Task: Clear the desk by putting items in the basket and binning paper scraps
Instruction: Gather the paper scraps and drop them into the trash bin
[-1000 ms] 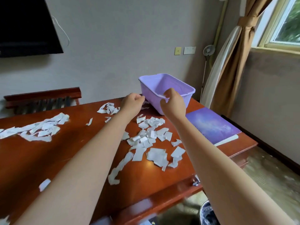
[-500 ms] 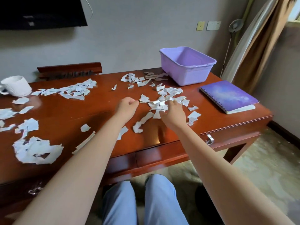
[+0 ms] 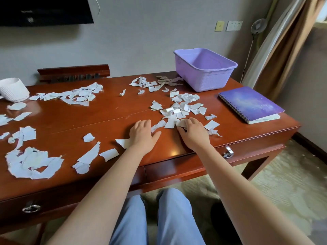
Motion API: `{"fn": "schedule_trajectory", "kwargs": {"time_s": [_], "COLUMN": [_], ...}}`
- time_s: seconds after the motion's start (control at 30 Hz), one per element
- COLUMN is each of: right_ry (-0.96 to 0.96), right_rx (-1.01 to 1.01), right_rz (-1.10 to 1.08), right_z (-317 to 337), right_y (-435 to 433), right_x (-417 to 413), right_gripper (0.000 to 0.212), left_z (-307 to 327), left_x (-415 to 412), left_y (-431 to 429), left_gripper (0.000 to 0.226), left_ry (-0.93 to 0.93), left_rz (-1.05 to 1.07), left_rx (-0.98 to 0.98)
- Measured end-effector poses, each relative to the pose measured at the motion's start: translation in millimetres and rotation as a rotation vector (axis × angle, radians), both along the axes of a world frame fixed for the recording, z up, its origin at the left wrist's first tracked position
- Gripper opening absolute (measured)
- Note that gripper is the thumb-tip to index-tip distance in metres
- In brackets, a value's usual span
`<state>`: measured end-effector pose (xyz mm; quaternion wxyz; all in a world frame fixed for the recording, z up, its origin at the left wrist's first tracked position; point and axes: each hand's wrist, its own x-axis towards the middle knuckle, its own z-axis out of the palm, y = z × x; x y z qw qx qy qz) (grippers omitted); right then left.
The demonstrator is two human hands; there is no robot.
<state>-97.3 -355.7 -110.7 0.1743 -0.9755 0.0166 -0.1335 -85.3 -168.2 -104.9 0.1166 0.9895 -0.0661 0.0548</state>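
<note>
Flat and spread, the left hand (image 3: 143,136) pressed the desk (image 3: 70,117), holding nothing; the right hand (image 3: 194,135) had its fingers bent onto the paper scraps (image 3: 180,110), though whether they pinched any could not be told; that heap lay on the near side of the basket (image 3: 208,80), stretching from the fingertips toward it; the right hand was nearer; both forearms reached straight out, palms down; a gathering sweep looked due.
</note>
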Motion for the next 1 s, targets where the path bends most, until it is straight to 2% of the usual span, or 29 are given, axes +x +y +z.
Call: {"fn": "schedule_trajectory", "kwargs": {"time_s": [0.13,0.37,0.57,0.8,1.0], "right_ry": [-0.036,-0.086,-0.124,-0.372,-0.526], "right_rx": [0.023,-0.032,-0.048,-0.073,0.134], "right_rz": [0.052,0.1,0.132,0.108,0.037], "right_z": [2.0,6.9,8.7,7.7,13.5], "right_y": [-0.4,-1.7,-1.1,6.1,0.0], "right_x": [4.0,14.3,26.4,37.3,27.8], "right_gripper": [0.038,0.036,0.029,0.021,0.032], "left_z": [0.8,8.0,8.2,7.4,13.2], "left_x": [9.0,13.7,20.9,25.2,17.6], "left_y": [-1.0,-2.2,0.2,2.5,0.0], "left_gripper": [0.054,0.026,0.027,0.029,0.025], "left_ry": [-0.055,-0.07,-0.045,-0.048,-0.104], "left_rz": [0.027,0.033,0.02,0.035,0.027], "left_rx": [0.016,-0.116,-0.074,-0.028,-0.034]}}
